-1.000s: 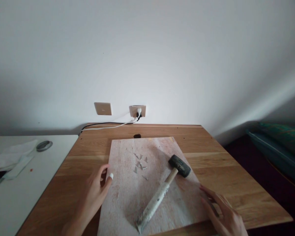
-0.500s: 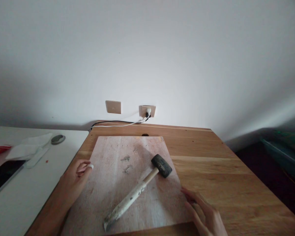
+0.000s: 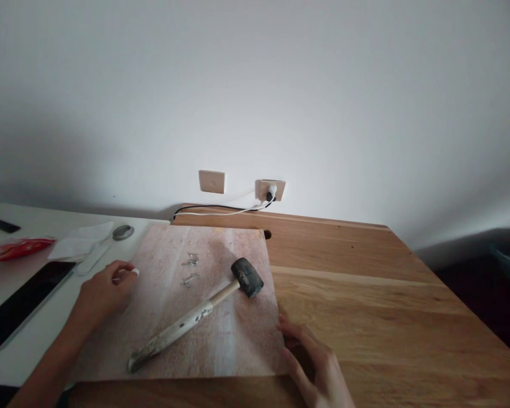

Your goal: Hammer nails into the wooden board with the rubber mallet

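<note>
A thin wooden board (image 3: pixel 238 357) lies on the wooden table, its left part overlapping the white table. My left hand (image 3: pixel 104 289) grips the left edge of the board, thumb on top and fingers curled. At the right edge, my right hand (image 3: pixel 312 360) holds the board between thumb and fingers; the fingertips are partly hidden. Diagonally across the board rests a rubber mallet (image 3: pixel 182 327), black head to the upper right and worn handle to the lower left. Several nails (image 3: pixel 190 262) lie loose in small piles beyond the handle.
The wooden table (image 3: pixel 386 317) extends to the right, with a cable hole (image 3: pixel 267 234) near the wall. Cables run to a wall socket (image 3: pixel 270 190). On the white table (image 3: pixel 29 221) are a phone (image 3: pixel 28 306), white tissue (image 3: pixel 83 241), a red packet (image 3: pixel 23 249) and a round grommet (image 3: pixel 123 232).
The board has shifted left with both my hands on it, carrying the mallet and nails along. It now overlaps the white table, and the cable hole shows more fully. The view has turned slightly left.
</note>
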Tool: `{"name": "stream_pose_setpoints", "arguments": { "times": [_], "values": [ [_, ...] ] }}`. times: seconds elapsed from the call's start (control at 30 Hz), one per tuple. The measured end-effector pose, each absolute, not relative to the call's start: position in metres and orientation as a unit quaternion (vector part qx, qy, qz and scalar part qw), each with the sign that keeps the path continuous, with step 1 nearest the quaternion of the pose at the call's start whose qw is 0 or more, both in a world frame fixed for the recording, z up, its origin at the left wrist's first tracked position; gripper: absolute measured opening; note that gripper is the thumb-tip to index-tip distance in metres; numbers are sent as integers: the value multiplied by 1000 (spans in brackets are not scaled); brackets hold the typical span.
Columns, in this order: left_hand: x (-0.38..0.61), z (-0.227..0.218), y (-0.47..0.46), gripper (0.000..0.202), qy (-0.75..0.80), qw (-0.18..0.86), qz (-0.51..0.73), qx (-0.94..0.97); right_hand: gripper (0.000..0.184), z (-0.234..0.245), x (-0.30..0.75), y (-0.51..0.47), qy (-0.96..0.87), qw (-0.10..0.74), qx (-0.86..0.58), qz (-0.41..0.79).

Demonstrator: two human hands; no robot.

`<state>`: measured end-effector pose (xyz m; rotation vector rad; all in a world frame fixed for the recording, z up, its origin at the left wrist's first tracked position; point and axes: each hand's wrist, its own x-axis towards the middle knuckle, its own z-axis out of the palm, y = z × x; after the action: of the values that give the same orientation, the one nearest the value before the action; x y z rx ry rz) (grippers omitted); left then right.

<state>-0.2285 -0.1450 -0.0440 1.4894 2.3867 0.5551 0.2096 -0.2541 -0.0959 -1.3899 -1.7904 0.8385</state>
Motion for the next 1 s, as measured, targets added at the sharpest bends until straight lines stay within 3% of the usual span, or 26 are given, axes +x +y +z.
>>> {"name": "stream_pose_setpoints", "arguments": {
  "times": [0.17,0.47,0.67,1.0],
  "values": [
    [-227,-43,-147,42,837,101,162,513,37,-98,208,-248,-634,370,-557,388],
    [-231,-53,-157,43,828,153,174,511,33,-97,204,-247,-666,376,-545,346],
    [-226,-62,-154,57,793,51,117,596,36,-104,208,-247,-671,377,-538,344],
    [-193,-71,-158,49,748,12,102,656,41,-106,250,-254,-631,341,-615,327]
  ]
}}
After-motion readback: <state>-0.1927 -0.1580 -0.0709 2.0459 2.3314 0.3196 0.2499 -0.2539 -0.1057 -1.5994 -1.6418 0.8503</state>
